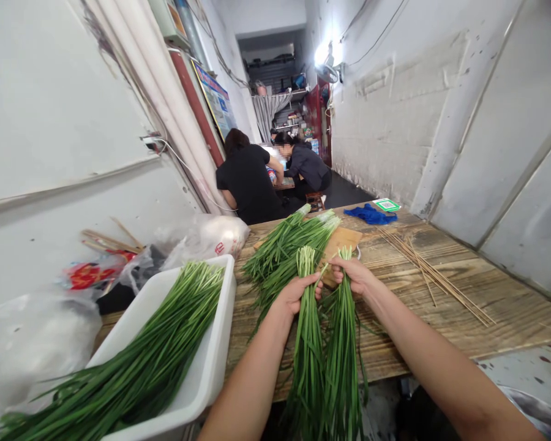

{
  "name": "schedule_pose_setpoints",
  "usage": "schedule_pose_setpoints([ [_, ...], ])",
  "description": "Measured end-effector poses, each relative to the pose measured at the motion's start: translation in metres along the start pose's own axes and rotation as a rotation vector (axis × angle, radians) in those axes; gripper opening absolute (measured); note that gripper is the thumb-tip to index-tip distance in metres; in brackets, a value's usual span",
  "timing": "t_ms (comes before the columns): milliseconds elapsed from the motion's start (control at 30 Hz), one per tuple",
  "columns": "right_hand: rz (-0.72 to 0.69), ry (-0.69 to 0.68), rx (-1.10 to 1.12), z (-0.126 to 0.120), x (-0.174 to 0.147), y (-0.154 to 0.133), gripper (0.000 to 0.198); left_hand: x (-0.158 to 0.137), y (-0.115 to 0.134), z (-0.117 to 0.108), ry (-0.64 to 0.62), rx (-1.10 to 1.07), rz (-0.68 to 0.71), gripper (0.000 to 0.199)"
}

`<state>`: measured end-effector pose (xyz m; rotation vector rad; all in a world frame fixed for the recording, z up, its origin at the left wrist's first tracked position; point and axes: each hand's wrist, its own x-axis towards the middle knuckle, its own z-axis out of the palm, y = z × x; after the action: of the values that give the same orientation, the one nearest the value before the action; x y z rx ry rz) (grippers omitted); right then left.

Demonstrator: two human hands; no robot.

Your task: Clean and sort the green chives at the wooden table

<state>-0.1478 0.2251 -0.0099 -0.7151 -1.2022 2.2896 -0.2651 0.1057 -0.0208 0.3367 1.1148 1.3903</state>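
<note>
My left hand (pixel 303 290) is wrapped round a bunch of garlic chives (pixel 308 343), gripping it a little below the pale cut ends. Close beside it, my right hand (pixel 349 273) grips a second bunch of chives (pixel 343 349) near its pale ends. Both bunches hang down over the table's front edge, green leaves lowest. A thin strand spans the small gap between the two hands, near the fingertips. Behind them, more chives (pixel 284 245) lie piled on the table, pale ends pointing away, partly over a wooden board (pixel 344 240).
A white tub (pixel 223 343) of loose chives stands at left, beside plastic bags (pixel 202 236). Thin sticks (pixel 441 278), a blue cloth (pixel 371 214) and a green QR card (pixel 386 205) lie on the wooden table (pixel 500 275). Two people (pixel 250 177) sit beyond it.
</note>
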Motion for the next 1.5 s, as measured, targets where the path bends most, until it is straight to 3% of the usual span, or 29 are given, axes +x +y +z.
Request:
schedule_pose_setpoints([
  [133, -0.035, 0.025, 0.011, 0.004, -0.001, 0.002, 0.028, -0.001, 0.000, -0.002, -0.038, 0.003, 0.022, 0.019],
  [267, -0.064, 0.080, 0.159, 0.005, 0.004, 0.004, 0.030, -0.002, -0.002, -0.001, -0.051, 0.024, 0.040, 0.020],
  [500, -0.039, 0.171, 0.360, -0.021, 0.014, -0.023, 0.041, -0.001, -0.001, -0.002, -0.036, -0.015, 0.023, 0.015],
  [667, 0.041, 0.140, 0.199, -0.019, 0.010, -0.019, 0.039, -0.001, 0.001, -0.001, 0.020, -0.012, 0.015, 0.012],
  [833, -0.118, 0.114, -0.085, -0.003, 0.002, -0.001, 0.037, -0.001, -0.002, 0.003, 0.076, 0.022, 0.077, 0.013],
  [1000, -0.150, 0.086, -0.154, -0.003, 0.002, 0.001, 0.038, -0.002, -0.002, 0.004, 0.080, 0.025, 0.088, 0.015],
  [1267, -0.159, -0.084, -0.160, -0.003, -0.002, -0.004, 0.040, -0.001, 0.003, 0.000, -0.042, -0.113, -0.038, 0.012],
  [1500, -0.184, -0.068, -0.197, 0.000, -0.006, -0.006, 0.032, -0.001, 0.006, -0.004, -0.153, -0.263, -0.140, 0.019],
])
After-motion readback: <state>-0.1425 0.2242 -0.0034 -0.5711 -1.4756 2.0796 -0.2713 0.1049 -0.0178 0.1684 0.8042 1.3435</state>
